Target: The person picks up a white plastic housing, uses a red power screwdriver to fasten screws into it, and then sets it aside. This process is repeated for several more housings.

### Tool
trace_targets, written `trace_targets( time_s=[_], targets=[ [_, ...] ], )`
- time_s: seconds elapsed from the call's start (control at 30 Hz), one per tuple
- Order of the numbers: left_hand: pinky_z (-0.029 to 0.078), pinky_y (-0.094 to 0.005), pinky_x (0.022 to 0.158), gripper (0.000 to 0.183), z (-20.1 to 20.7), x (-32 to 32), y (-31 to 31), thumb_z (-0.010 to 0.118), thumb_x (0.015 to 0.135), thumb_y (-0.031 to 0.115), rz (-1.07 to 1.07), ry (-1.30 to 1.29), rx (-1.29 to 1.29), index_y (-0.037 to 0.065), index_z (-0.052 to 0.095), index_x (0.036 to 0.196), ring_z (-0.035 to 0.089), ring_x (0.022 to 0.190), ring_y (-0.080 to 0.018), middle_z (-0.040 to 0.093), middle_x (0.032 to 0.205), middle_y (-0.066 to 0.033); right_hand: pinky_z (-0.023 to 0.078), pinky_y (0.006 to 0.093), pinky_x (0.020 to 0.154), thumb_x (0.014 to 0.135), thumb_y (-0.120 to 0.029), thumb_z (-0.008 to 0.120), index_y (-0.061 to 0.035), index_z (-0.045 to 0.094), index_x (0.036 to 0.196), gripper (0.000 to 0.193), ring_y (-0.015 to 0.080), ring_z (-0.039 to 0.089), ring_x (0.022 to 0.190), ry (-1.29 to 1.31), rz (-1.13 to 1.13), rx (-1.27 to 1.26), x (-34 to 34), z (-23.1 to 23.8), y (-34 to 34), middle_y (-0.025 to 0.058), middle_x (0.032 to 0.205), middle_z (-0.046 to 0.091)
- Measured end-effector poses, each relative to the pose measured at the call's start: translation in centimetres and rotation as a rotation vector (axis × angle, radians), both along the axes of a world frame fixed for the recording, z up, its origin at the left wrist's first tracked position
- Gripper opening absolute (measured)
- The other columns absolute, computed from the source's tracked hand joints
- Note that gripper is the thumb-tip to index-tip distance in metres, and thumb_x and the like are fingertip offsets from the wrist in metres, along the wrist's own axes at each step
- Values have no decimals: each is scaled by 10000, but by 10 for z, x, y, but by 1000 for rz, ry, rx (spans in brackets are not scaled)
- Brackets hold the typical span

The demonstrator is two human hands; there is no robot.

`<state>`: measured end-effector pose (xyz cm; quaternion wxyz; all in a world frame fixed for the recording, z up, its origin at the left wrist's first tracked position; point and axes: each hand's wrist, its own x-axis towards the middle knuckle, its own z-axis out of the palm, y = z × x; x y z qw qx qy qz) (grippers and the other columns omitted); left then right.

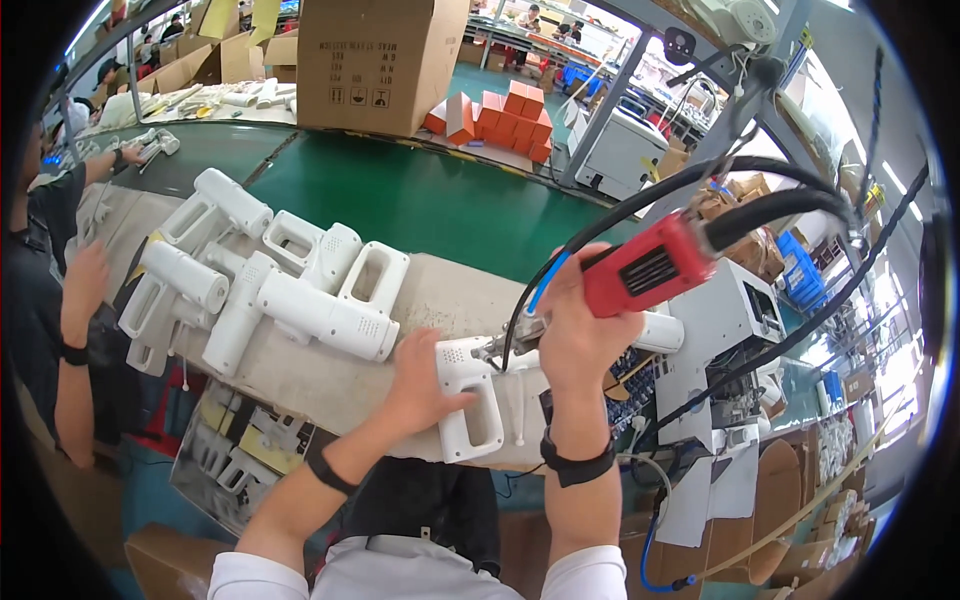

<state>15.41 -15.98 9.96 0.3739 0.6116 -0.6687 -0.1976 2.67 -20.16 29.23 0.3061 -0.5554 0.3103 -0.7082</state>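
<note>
My right hand [580,340] is wrapped round a red power screwdriver [648,268], which lies tilted with its metal nose pointing left. That nose meets, or nearly meets, the top of a white plastic housing with a looped handle [470,432]; actual contact is too small to make out. My left hand [425,385] grips the housing from its left side, thumb over the handle frame. Just right of the handle lies a thin white stick-like part [518,410] on the bench. Part of another white housing [660,332] shows beyond my right hand.
Several white housings [325,312] are piled on the pale bench [440,285] to the left. Behind runs a green conveyor belt [400,195] with a large carton [375,70] and orange boxes [500,122]. A black cable [790,205] arches at right. A co-worker's hand [85,285] is at left.
</note>
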Motion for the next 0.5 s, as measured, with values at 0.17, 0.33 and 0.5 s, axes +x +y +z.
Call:
trace_targets(
  time_s=[0.17,0.33,0.5],
  targets=[
    [376,-430,1065,994,-1,2,10,868,642,274,7,392,248,-71,307,1386,471,1235,-375,463,1344,-246,430,230,505,892,-48,690,5,591,904,113,91,541,538,42,57,-26,11,-16,-17,27,687,586],
    [423,-387,1027,1021,-25,4,-22,889,617,279,-204,464,288,-49,320,1398,512,1235,-314,514,1315,-222,429,229,505,899,-88,698,-5,592,897,134,81,541,542,91,26,8,33,-34,-34,20,692,593],
    [391,-364,1067,1132,9,8,-17,901,596,342,-186,397,416,-42,272,1456,492,1280,-309,505,1358,-222,412,227,499,892,-112,713,-13,597,877,153,74,537,541,97,11,59,37,-46,-50,11,680,594]
  ],
)
